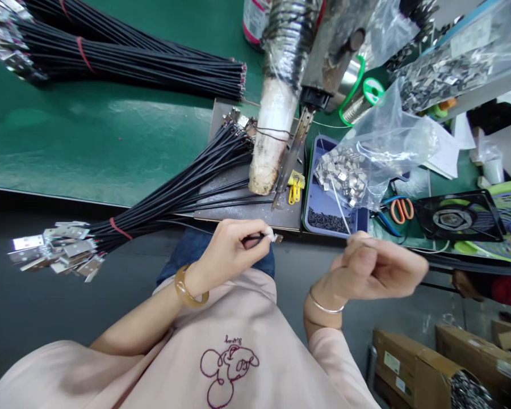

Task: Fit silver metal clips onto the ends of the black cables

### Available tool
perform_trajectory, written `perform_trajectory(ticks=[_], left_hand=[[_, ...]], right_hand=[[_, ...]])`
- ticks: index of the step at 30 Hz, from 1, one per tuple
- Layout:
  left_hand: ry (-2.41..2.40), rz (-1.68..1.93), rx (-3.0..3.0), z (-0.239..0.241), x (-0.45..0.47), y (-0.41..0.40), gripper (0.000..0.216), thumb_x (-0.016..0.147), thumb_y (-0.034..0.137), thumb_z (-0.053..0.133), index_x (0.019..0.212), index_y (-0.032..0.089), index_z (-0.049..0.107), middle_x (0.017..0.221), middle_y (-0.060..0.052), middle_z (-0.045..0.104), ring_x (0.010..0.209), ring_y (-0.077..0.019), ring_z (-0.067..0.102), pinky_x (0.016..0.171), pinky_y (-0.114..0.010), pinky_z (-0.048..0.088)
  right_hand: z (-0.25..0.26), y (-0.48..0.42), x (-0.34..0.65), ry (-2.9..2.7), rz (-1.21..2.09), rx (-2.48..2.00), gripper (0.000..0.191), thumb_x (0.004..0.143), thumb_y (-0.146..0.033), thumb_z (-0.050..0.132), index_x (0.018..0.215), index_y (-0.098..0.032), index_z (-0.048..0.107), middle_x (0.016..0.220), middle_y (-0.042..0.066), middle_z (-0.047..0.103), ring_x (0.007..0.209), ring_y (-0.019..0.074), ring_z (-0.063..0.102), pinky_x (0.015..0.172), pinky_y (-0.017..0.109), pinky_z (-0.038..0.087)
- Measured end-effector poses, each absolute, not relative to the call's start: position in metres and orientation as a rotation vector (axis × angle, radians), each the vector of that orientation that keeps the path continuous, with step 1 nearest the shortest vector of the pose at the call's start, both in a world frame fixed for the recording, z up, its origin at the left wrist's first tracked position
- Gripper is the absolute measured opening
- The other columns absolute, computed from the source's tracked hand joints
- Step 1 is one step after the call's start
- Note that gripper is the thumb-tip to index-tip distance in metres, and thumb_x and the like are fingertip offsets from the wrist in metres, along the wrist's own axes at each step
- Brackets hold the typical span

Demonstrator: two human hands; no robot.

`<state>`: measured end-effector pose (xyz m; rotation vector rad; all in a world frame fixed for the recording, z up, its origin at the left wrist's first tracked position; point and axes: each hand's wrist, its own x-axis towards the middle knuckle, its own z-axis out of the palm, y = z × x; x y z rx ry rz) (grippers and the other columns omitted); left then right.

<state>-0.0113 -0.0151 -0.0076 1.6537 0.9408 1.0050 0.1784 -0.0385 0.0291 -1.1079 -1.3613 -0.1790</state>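
My left hand point(234, 247) is closed round the end of a black cable, near the front edge of a metal work plate point(238, 210). A small metal USB connector point(277, 238) pokes out past its fingertips, with something white at the fingertips. To the right, my right hand point(370, 264) pinches a thin pale wire point(340, 201), which slants up over a blue tray point(309, 218). Above the left hand, a soldering iron point(296, 147) points down beside a white, wrapped tube point(272, 119). A bundle of black USB cables point(166, 182), tied in red, lies across the plate and overhangs the table edge.
Another tied cable bundle point(153, 62) lies on the green table point(68, 142). The tray holds metal connector shells point(344, 173) and small black pieces. Solder spool point(366, 102), orange-handled pliers point(401, 210), a fan point(455, 217) and plastic bags crowd the right. Cardboard boxes point(400, 363) stand below.
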Motion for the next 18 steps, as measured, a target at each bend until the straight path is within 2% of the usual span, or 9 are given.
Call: perform_trajectory(ticks=[4,6,7,10,12,15,18], left_hand=[[0.937,1.097,1.685,-0.014,-0.018,-0.018,0.006,0.087,0.013,0.069,0.086,0.013,0.075,0.075,-0.002,0.071,0.065,-0.0103,0.063,0.064,-0.021,0.049],[0.992,1.216,1.691,-0.016,-0.021,-0.015,0.004,0.087,0.014,0.072,0.087,0.013,0.075,0.084,-0.006,0.076,0.075,-0.0141,0.07,0.073,-0.024,0.054],[1.034,1.28,1.73,-0.016,-0.022,-0.012,0.004,0.088,0.014,0.071,0.087,0.013,0.075,0.086,-0.007,0.076,0.079,-0.0158,0.071,0.077,-0.027,0.055],[1.194,1.378,2.046,-0.018,-0.025,0.002,0.01,0.092,0.013,0.066,0.089,0.013,0.075,0.091,-0.01,0.076,0.085,-0.0214,0.069,0.084,-0.037,0.054],[1.304,1.254,2.294,-0.021,-0.025,0.011,0.014,0.094,0.014,0.061,0.092,0.012,0.075,0.092,-0.012,0.074,0.088,-0.0256,0.065,0.082,-0.041,0.052],[1.393,1.034,2.447,-0.025,-0.024,0.019,0.019,0.096,0.016,0.057,0.089,0.013,0.075,0.089,-0.012,0.07,0.085,-0.0275,0.059,0.076,-0.042,0.048],[1.393,1.023,2.451,-0.027,-0.024,0.02,0.021,0.097,0.017,0.055,0.088,0.015,0.074,0.087,-0.011,0.069,0.081,-0.0266,0.056,0.074,-0.041,0.046]], right_hand=[[0.036,-0.031,0.202,-1.447,0.058,-1.531,0.016,0.095,-0.026,0.062,0.111,-0.026,0.063,0.067,-0.006,0.062,0.048,0.0119,0.057,0.049,0.027,0.045],[0.03,-0.019,0.218,-1.595,0.162,-1.756,0.005,0.095,-0.029,0.061,0.097,-0.024,0.06,0.072,-0.003,0.068,0.056,0.0138,0.064,0.058,0.028,0.051],[0.026,-0.011,0.226,-1.639,0.12,-1.826,0.007,0.094,-0.029,0.062,0.09,-0.024,0.059,0.072,-0.002,0.068,0.059,0.0152,0.065,0.062,0.03,0.052],[0.012,0.014,0.246,-1.729,-0.074,-1.978,0.011,0.089,-0.026,0.063,0.082,-0.024,0.054,0.072,0.001,0.066,0.063,0.0193,0.064,0.068,0.034,0.049],[0.007,0.03,0.254,-1.75,-0.17,-2.064,0.011,0.089,-0.024,0.059,0.081,-0.024,0.053,0.075,0.003,0.066,0.069,0.0227,0.063,0.073,0.037,0.049],[0.008,0.048,0.265,-1.744,-0.278,-2.159,0.006,0.091,-0.022,0.054,0.086,-0.024,0.052,0.085,0.009,0.067,0.084,0.0281,0.064,0.08,0.043,0.048],[0.011,0.061,0.276,-1.783,-0.257,-2.22,0.006,0.091,-0.02,0.053,0.086,-0.023,0.051,0.091,0.011,0.067,0.093,0.0311,0.064,0.086,0.047,0.048]])
